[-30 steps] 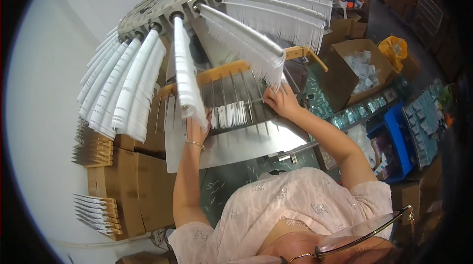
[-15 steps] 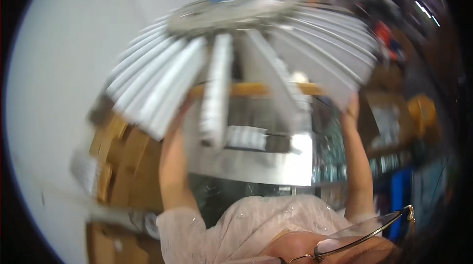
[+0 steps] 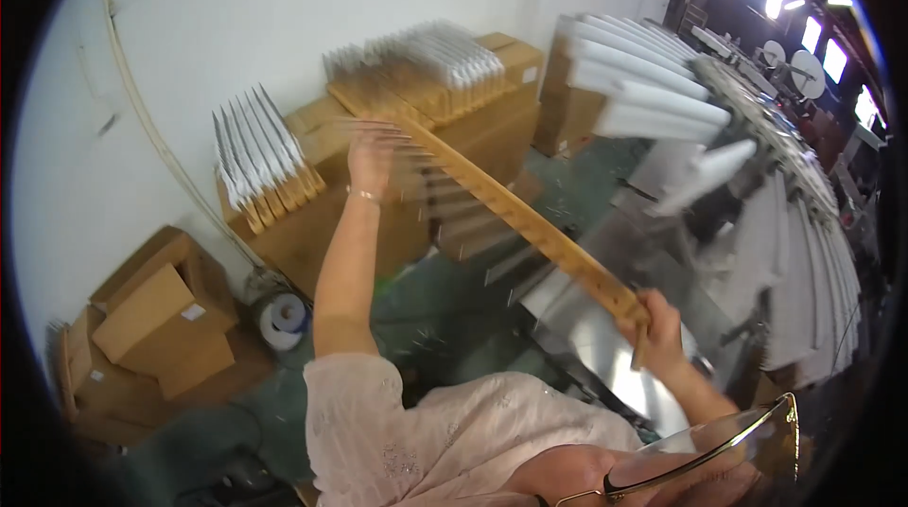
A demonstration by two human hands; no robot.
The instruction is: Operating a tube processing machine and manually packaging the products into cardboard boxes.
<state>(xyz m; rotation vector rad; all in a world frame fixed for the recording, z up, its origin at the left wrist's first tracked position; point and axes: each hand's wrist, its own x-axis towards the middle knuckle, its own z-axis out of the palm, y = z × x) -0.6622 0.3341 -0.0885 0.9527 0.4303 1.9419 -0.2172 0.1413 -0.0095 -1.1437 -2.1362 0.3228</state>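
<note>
A long yellow wooden bar runs slantwise in front of me, its far end up at the left. Thin, blurred strips stick out along its lower side. My right hand is closed round its near right end. Close to the far end, my left hand grips the bar, its fingers smeared by motion. Behind that end, more bars holding upright whitish, blade-like pieces stand on cardboard boxes. Another such group of pointed pieces stands farther left.
A big round machine with white, radiating panels fills the right side. Below it is a shiny metal surface. Opened cartons and a white roll lie on the floor at left, by the white wall.
My view has turned left, away from the round machine, which now lies at the right. The bar has come out from behind its panels, held in both hands, and swung toward the boxes.
</note>
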